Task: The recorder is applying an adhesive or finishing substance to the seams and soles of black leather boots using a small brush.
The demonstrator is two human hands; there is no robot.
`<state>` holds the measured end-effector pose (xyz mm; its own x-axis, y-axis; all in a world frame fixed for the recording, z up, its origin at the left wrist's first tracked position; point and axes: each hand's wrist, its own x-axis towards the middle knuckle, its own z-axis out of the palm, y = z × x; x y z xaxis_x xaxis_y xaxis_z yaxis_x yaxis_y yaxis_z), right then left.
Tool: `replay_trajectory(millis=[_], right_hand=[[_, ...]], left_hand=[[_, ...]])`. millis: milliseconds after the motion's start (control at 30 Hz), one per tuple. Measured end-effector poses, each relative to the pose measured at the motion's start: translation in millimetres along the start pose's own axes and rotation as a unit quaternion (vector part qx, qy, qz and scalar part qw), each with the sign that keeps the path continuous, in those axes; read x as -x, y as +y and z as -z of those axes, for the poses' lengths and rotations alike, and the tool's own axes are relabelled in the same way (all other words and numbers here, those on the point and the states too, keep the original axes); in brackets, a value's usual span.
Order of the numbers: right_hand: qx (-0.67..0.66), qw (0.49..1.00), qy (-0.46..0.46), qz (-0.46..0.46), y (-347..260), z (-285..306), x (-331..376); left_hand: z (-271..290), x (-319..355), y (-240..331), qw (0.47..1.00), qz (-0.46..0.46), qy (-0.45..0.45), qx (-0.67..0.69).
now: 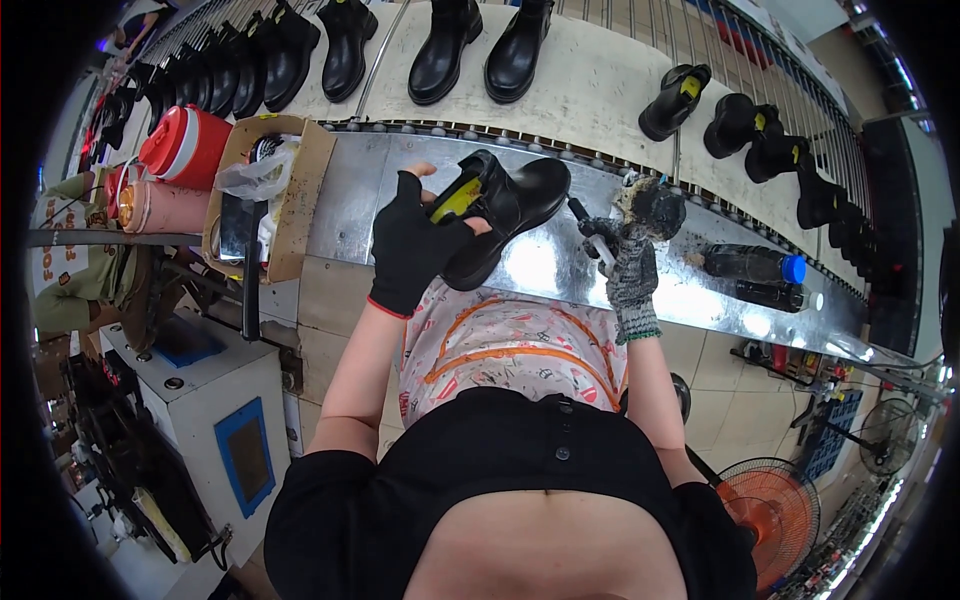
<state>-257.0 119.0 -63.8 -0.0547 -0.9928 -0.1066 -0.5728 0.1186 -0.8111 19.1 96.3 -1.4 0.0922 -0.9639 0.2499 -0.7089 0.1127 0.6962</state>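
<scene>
A black leather ankle boot (537, 188) with a yellow-green lining lies tilted over the metal worktop (355, 190), its toe pointing right. My left hand (412, 240), in a black fingerless glove, grips the boot by its shaft, thumb at the opening. To the right, my right hand (632, 275) wears a grey knit glove with blackened fingers. Its fingers are closed on a thin tool with a dark tip (577, 210) and a pale handle, apart from the boot. Just beyond that hand sits a round container (660, 210) crusted with black matter.
Two dark bottles (745, 263), one with a blue cap, lie on the worktop at right. A cardboard box (290, 215) and red drink coolers (185, 148) stand at left. Behind runs a pale conveyor (590, 60) with several black boots. An orange fan (770, 515) is lower right.
</scene>
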Motion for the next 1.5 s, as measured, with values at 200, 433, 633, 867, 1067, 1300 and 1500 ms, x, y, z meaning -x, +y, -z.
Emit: replay_trajectory(millis=[200, 433, 633, 867, 1067, 1300, 1500], right_hand=[[-0.055, 0.998, 0.007, 0.043, -10, 0, 7], [-0.063, 0.993, 0.003, 0.104, -31, -2, 17], [-0.098, 0.990, -0.018, 0.096, -33, -3, 27], [-0.093, 0.990, -0.082, 0.070, -39, 12, 34], [-0.163, 0.977, -0.138, 0.016, -33, 30, 28], [0.004, 0.982, -0.177, 0.061, -41, 48, 33], [0.049, 0.980, -0.167, 0.101, -31, 52, 56]], left_hand=[[-1, 15, 10, 0.988, 0.067, -0.084, 0.110], [-11, 26, -1, 0.982, 0.020, -0.112, 0.151], [-23, 36, -12, 0.961, 0.067, -0.127, 0.235], [-20, 46, -12, 0.940, 0.111, -0.131, 0.293], [-20, 50, -10, 0.900, 0.168, -0.205, 0.346], [-34, 58, -8, 0.902, 0.142, -0.199, 0.356], [-41, 62, 0, 0.915, 0.164, -0.169, 0.328]])
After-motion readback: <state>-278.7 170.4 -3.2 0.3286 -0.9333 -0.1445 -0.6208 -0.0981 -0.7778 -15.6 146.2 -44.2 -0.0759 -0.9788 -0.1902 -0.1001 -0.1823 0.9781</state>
